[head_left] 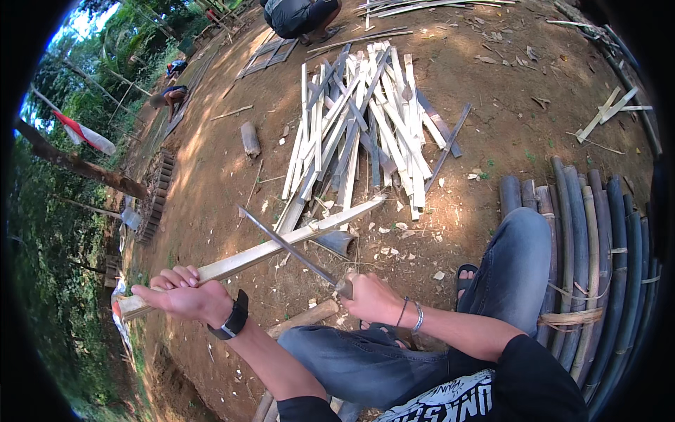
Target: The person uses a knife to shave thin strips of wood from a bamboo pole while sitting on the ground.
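Observation:
A long pale split bamboo strip [281, 241] slants up from the left to the heap ahead of me. My left hand [184, 295], with a black watch on its wrist, is wrapped round the strip's near end. In my right hand [373, 299] is the handle of a machete [288, 246]. Its dark narrow blade points up and left and crosses the strip; whether the edge touches it I cannot tell. Beyond the strip lies a large heap of split bamboo strips [365, 119], some pale, some dark-skinned.
A bundle of bamboo poles [583, 246], tied with strips, lies at my right. Wood chips [387, 250] litter the dirt. A short log [249, 139] lies left of the heap. One person [299, 15] crouches at the top; another [172, 96] bends at the far left.

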The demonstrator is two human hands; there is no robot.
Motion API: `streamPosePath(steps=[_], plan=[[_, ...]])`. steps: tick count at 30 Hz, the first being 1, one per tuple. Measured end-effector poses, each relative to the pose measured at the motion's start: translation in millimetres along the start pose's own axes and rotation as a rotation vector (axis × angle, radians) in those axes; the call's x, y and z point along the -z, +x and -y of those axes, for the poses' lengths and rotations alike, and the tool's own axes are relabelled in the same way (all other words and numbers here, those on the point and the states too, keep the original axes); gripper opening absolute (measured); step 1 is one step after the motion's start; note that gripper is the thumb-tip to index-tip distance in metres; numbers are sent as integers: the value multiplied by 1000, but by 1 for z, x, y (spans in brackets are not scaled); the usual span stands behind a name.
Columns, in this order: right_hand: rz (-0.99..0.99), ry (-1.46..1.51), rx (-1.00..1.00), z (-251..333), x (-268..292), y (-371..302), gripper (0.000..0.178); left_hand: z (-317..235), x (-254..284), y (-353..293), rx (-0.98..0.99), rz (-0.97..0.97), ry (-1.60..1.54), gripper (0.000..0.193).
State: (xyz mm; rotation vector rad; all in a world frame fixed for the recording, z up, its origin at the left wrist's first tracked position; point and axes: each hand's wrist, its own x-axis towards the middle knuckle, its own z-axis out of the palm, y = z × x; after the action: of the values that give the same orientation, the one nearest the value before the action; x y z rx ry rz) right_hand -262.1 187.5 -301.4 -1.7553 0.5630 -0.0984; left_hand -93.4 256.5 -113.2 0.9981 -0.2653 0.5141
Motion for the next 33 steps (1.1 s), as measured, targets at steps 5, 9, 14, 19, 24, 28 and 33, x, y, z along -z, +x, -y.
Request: streamPosePath(steps=[5,9,14,19,24,28,33], plan=[[-4,-129,-39,-30,4,2,22,0,-11,-9,22,26,9,52],[0,-18,-26,-25,-2,12,23,2,-11,0,-9,-27,3,52],[-129,-22,-65,-58,2,21,18,1,-17,-11,2,29,14,53],[-55,82,-63,-34,-3,7,28,5,-12,-1,-16,-49,15,53],[-53,-135,-54,-55,4,7,27,2,-18,-4,13,12,33,53],[-96,-37,-97,-64,-3,22,24,7,-19,-1,4,0,29,51],[23,4,31,-24,-3,9,17,7,-20,5,-32,35,30,50]])
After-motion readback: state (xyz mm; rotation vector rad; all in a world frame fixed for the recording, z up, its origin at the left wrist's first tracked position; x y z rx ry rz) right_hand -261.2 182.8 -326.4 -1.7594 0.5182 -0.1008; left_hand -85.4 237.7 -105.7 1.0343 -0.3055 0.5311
